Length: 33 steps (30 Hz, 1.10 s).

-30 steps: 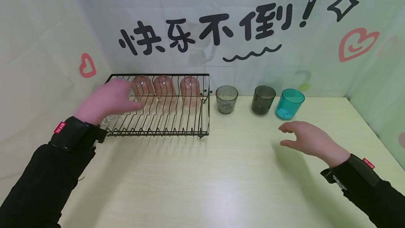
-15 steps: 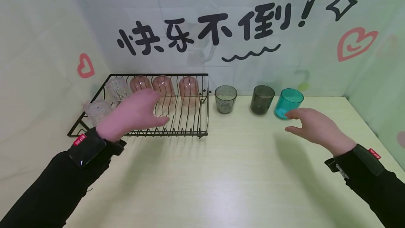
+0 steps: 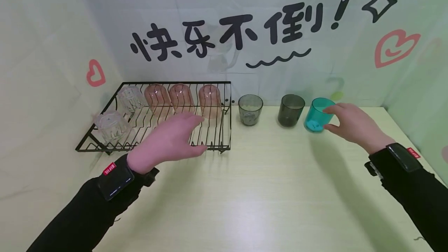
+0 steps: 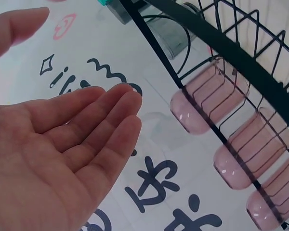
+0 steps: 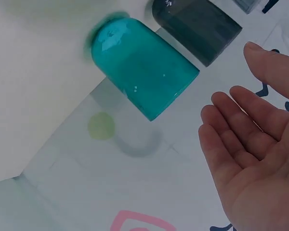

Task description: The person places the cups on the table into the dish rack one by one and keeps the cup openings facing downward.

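My right hand (image 3: pixel 355 124) hovers beside the teal cup (image 3: pixel 317 116), its fingers spread from the thumb. In the right wrist view a gap shows between the teal cup (image 5: pixel 144 70) and the right hand (image 5: pixel 255 139). My left hand (image 3: pixel 168 141) is empty over the front of the black wire rack (image 3: pixel 224 149), fingers loosely extended. On the rack, several cups stand upside down: pink cups (image 3: pixel 210 100) along the back and clear cups (image 3: pixel 111 126) at the left. The left wrist view shows the left hand (image 4: pixel 72 149) apart from the rack and the pink cups (image 4: pixel 197 110).
Right of the rack, a pale grey cup (image 3: pixel 250 110) and a dark grey cup (image 3: pixel 291 111) stand upright in line with the teal one. A printed cloth (image 3: pixel 196 11) hangs behind the light wooden table (image 3: pixel 252 197).
My left hand has moved right and toward me from the rack's left side, uncovering the clear cups. My right hand has moved forward, up close to the teal cup.
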Each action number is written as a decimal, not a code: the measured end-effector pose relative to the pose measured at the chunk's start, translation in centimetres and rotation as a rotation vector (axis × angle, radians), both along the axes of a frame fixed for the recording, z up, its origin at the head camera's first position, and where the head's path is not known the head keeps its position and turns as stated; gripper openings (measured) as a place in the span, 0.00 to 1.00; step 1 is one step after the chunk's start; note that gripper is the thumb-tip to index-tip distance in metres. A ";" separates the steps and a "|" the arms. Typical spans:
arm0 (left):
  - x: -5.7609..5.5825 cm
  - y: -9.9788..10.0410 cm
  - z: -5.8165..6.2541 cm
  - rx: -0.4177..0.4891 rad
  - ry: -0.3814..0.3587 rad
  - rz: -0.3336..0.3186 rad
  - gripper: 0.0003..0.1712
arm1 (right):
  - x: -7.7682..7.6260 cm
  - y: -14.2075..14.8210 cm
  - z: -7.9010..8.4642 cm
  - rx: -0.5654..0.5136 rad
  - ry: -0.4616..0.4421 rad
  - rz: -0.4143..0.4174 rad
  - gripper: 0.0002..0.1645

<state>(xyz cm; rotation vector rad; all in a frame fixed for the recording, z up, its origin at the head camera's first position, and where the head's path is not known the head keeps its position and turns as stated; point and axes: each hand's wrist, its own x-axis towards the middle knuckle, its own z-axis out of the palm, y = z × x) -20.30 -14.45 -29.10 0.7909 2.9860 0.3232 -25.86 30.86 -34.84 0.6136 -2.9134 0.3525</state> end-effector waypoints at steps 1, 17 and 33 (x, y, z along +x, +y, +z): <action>0.0 0.2 -0.1 -0.002 0.003 -0.004 0.43 | -0.3 0.0 0.1 0.009 -0.009 -0.007 0.30; -0.6 1.5 -1.0 0.014 -0.001 -0.051 0.44 | -4.0 -0.7 -0.6 0.067 -0.119 -0.059 0.29; -1.3 3.1 -1.6 -0.029 0.023 -0.075 0.43 | -5.2 -1.1 -1.9 0.103 -0.162 -0.134 0.25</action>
